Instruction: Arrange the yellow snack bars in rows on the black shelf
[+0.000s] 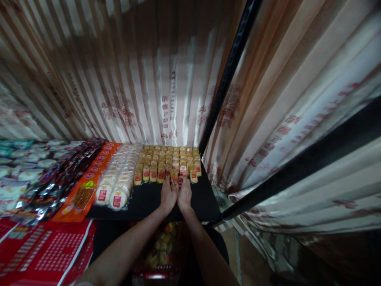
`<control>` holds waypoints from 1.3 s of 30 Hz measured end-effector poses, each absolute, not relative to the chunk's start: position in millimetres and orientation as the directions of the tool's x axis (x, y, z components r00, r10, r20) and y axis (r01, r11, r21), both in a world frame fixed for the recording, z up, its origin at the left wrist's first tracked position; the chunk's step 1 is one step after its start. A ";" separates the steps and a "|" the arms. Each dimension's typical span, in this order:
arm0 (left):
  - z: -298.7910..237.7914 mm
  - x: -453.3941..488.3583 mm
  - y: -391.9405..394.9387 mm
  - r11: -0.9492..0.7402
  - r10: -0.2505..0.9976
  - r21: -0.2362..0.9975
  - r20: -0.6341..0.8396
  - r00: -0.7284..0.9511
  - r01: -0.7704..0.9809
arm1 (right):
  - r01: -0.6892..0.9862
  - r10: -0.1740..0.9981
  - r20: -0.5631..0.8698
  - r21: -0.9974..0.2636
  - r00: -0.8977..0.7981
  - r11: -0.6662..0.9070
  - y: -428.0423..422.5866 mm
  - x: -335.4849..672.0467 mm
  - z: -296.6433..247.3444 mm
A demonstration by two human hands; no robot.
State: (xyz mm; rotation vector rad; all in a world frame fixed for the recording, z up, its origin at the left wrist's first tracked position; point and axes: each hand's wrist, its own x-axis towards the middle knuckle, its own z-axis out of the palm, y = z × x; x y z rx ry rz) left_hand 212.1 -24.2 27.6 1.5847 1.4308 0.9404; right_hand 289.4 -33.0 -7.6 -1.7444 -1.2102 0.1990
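Both my hands reach forward onto a black table top (143, 204). My left hand (168, 195) and my right hand (184, 194) lie side by side, fingers pressed together around one small yellow packaged cake with a red label (174, 176) at the front edge of a block of several rows of the same cakes (166, 161). The fingertips touch the front row. What sits under the palms is hidden.
Left of the cakes lie clear-wrapped round white cakes (117, 182), orange snack packets (86, 186), dark packets (64, 174) and pale packets (20, 167). A red printed sheet (44, 250) hangs at the lower left. Striped curtains (143, 79) and black poles (229, 75) enclose the stall.
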 end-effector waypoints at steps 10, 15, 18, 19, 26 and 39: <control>25.6 218.2 -24.4 -0.089 0.994 0.844 0.043 0.099 0.528 | 0.610 0.783 0.385 -0.793 0.488 0.010 -33.0 294.2 -21.9; 28.6 220.0 -25.4 -0.104 0.993 0.807 0.047 0.111 0.582 | 0.596 0.769 0.406 -0.802 0.494 0.040 -33.3 294.3 -22.4; 27.2 221.3 -25.2 -0.117 0.991 0.820 0.058 0.121 0.561 | 0.605 0.753 0.416 -0.796 0.510 0.030 -33.8 293.0 -20.5; 26.5 221.7 -25.2 -0.125 0.990 0.824 0.063 0.130 0.553 | 0.605 0.752 0.414 -0.796 0.513 0.026 -34.1 292.6 -19.8; 26.6 224.2 -30.1 -0.139 0.987 0.819 0.072 0.141 0.557 | 0.619 0.765 0.416 -0.785 0.491 0.029 -37.8 293.5 -18.2; 20.8 221.8 -24.9 -0.184 0.968 0.805 0.049 0.246 0.564 | 0.722 0.762 0.446 -0.691 0.469 -0.040 -40.2 295.2 -14.0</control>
